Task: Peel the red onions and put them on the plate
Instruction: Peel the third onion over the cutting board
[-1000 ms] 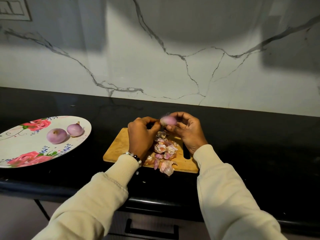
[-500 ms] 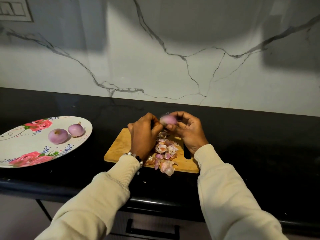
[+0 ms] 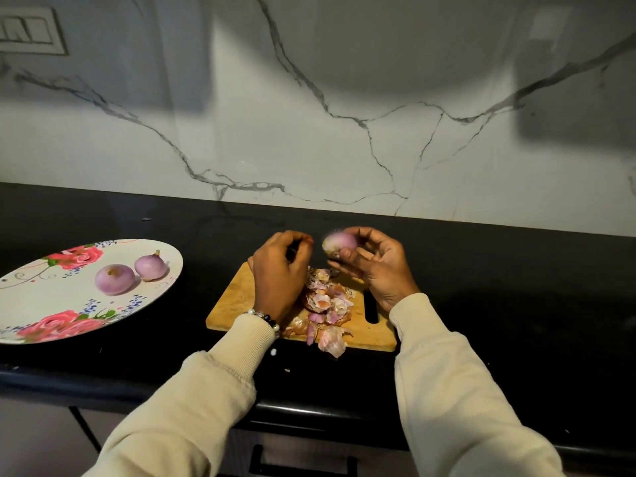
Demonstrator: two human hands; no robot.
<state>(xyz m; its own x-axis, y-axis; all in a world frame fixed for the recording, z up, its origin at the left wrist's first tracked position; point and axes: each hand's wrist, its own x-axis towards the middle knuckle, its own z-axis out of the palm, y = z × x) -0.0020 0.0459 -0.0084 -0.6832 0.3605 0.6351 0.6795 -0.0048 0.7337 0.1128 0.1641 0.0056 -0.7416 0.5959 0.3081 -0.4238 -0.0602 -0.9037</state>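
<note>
Onion sits gripped in my right hand above the cutting board and its peel scraps. My left hand curls beside it; whether it pinches anything, I cannot tell. Two peeled onions lie on the plate.

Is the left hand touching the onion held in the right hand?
Apart. The head view shows a dark gap of counter between the left hand and the small purple-red onion, which the right hand alone grips.

White grey-veined marble wall; black countertop beneath; switch plate upper left; soft shadows.
</note>
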